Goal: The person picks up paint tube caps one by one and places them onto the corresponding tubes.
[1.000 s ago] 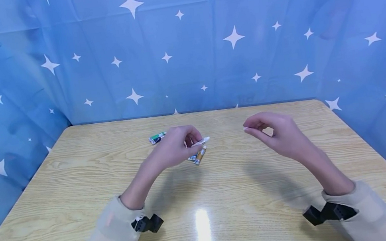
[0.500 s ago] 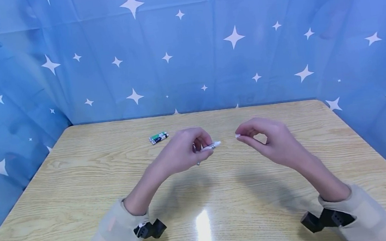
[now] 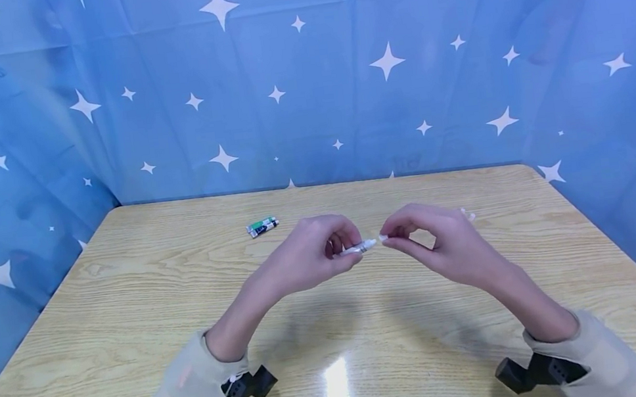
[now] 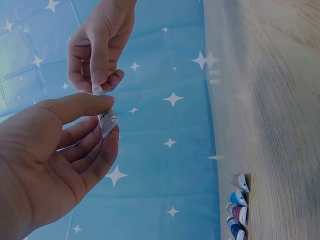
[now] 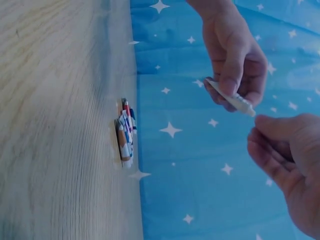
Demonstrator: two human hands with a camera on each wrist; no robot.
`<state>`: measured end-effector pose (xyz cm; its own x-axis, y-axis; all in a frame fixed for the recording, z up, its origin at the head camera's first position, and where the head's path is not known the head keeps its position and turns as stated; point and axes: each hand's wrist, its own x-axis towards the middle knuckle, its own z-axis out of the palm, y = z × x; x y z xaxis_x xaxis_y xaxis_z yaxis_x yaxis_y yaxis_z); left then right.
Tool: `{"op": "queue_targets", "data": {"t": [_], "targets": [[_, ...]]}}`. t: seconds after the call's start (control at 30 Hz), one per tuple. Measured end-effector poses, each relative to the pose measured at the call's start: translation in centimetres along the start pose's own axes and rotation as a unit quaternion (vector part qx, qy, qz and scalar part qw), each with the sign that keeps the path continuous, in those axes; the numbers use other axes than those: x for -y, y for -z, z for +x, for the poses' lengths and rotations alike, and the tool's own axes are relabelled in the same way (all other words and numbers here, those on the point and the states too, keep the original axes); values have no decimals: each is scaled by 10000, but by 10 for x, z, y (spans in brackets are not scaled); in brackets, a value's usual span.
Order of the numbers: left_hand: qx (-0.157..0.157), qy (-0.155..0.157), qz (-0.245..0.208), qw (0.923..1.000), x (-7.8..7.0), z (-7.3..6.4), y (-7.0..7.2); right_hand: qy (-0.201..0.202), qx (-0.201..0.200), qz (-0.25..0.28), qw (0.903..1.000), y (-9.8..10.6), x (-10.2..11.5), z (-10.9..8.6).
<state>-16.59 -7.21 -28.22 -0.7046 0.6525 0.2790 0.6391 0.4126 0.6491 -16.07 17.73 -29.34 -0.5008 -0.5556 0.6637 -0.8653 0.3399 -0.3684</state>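
Note:
My left hand pinches a small white paint tube between thumb and fingers, its nozzle pointing right. Facing it, my right hand pinches a small white cap between thumb and index fingertip. In the head view a narrow gap shows between nozzle and cap. The right wrist view has the tube tilted, with its nozzle right at the right thumb tip. Both hands are held above the wooden table.
Green and dark blue paint tubes lie at the back left of the table. More tubes lie in a row in the left wrist view. Small white pieces show behind the right hand. A blue star-patterned curtain stands behind the table.
My hands have come together: the left moved right with the tube, the right moved left and nearer with the cap. The left hand now covers the tubes lying under it.

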Motion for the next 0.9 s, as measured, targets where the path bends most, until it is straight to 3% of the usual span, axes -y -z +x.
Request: {"op": "queue_targets", "data": {"t": [0.67, 0.9], "targets": [[33, -172, -19, 9998, -5, -2, -2, 58, 113, 167, 9998, -5, 4, 0], [-19, -172, 63, 9998, -5, -1, -3, -126, 104, 101, 9998, -6, 3, -2]]}}
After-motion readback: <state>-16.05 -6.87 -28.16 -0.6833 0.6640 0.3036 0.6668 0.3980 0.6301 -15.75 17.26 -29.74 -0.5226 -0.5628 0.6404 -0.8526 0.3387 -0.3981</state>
